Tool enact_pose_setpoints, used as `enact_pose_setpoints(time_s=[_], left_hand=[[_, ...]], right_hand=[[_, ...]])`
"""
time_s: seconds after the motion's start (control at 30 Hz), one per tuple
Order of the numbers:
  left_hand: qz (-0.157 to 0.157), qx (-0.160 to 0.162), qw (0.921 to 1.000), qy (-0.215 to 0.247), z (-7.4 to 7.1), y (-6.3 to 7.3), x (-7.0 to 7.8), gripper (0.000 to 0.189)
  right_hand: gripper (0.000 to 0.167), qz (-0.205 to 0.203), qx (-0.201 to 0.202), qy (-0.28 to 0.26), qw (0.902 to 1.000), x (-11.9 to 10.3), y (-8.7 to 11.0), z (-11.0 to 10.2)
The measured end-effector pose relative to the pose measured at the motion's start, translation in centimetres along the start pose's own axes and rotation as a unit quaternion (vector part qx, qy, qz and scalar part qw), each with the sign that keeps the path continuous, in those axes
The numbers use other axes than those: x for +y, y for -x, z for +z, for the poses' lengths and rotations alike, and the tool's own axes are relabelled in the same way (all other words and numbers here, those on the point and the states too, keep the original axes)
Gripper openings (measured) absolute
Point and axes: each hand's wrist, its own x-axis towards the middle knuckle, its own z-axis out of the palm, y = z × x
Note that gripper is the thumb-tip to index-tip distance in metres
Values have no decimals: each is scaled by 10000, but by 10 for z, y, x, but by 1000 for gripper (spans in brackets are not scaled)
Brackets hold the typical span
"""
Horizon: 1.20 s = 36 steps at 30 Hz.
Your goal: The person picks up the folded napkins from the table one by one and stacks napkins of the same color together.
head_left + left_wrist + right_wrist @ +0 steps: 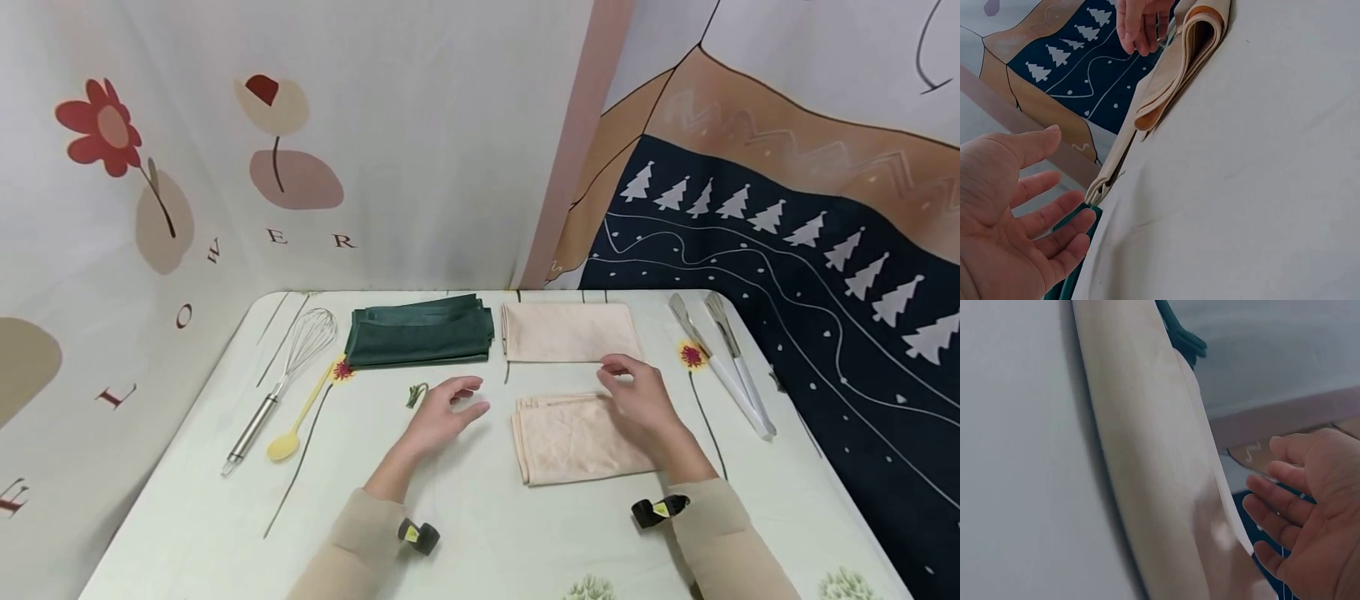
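Note:
A folded beige cloth lies on the table in front of the body, its layered folds showing in the left wrist view. Over its right part hovers my right hand, fingers relaxed and holding nothing. My left hand is held above the table to the left of that cloth, thumb apart from the loosely bent fingers, nothing in it. Behind them, a second folded beige cloth lies flat beside a folded dark green cloth. In the right wrist view the near beige cloth fills the middle.
On the left lie a whisk and a yellow spoon. Two white-handled utensils with metal heads lie at the right. A patterned curtain hangs behind the table.

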Motion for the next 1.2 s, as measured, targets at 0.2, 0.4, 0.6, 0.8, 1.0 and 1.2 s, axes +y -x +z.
enact_pose_setpoints(time_s=[0.2,0.4,0.6,0.8,1.0,1.2], left_hand=[[1,-123,9999,2,5,1,-3,46],[-24,-219,9997,-79,10,1,-6,47],[51,-328,9994,-78,18,-1,-6,54],[25,-432,9990,103,30,-3,0,73],[130,-972,9952,7,44,-4,10,78],[181,-1072,9940,-148,50,-4,16,73]], right_hand=[[36,180,307,96,9993,15,14,-13],[38,342,689,176,9969,27,27,-17],[63,788,594,159,9950,32,35,-24],[79,1078,235,427,9930,33,41,-35],[70,1131,151,722,9908,36,48,-41],[55,1056,106,753,9915,42,54,-42]])
